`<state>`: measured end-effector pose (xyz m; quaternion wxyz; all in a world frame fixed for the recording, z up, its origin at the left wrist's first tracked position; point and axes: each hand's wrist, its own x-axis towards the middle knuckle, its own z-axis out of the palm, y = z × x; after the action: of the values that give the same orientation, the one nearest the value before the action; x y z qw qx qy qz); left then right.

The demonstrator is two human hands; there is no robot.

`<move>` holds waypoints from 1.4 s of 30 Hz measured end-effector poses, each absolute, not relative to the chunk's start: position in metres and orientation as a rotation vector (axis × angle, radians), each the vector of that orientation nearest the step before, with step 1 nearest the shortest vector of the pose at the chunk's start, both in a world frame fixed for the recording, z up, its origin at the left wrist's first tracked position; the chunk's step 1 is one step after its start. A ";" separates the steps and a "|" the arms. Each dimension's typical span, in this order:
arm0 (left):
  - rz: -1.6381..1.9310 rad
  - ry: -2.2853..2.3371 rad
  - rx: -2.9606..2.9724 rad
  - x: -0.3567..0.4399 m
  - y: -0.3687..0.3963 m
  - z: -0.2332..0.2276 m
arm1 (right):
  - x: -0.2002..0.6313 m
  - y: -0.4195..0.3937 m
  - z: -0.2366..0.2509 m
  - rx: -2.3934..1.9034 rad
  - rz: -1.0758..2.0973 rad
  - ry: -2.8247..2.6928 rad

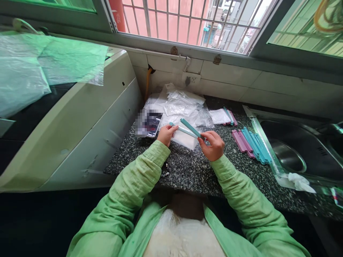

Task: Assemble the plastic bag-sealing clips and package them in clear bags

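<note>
A teal bag sealing clip is spread into a narrow V above the counter, its two arms meeting near my right hand. The fingers of that hand are closed on the joined end. My left hand pinches the far end of the lower arm, at the top edge of a clear plastic bag. The bag hangs below the clip, between both hands. The upper arm's free tip points up and left, apart from my left fingers. Whether the lower arm lies inside or behind the bag, I cannot tell.
Clear plastic bags are heaped at the back. A phone lies left of them. Pink clips and teal clips lie at right, with a small white packet behind. A sink borders the counter.
</note>
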<state>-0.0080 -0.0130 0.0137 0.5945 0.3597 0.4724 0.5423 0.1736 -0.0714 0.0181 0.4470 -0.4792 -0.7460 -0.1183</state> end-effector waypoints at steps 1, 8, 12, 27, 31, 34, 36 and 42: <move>1.261 1.097 0.837 -0.008 -0.013 0.014 | 0.174 -0.071 0.018 -1.175 -0.288 -1.836; 1.278 1.094 0.820 -0.008 -0.014 0.016 | 0.175 -0.072 0.021 -1.178 -0.240 -1.783; 1.282 1.084 0.795 -0.007 -0.014 0.017 | 0.176 -0.071 0.021 -1.150 -0.221 -1.759; 1.312 1.089 0.714 -0.007 -0.013 0.019 | 0.186 -0.066 0.021 -1.106 -0.195 -1.745; 1.318 1.087 0.691 -0.006 -0.014 0.020 | 0.191 -0.067 0.017 -1.159 -0.225 -1.719; 1.324 1.083 0.670 -0.006 -0.014 0.021 | 0.194 -0.067 0.013 -1.198 -0.224 -1.698; 1.330 1.073 0.657 -0.006 -0.013 0.020 | 0.195 -0.067 0.012 -1.207 -0.208 -1.696; 1.350 1.047 0.633 -0.007 -0.012 0.019 | 0.195 -0.069 0.018 -1.141 -0.179 -1.704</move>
<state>-0.0072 -0.0117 0.0189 0.6131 0.2744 0.4541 0.5853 0.1951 -0.0686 0.0180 0.5155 -0.4751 -0.7092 -0.0744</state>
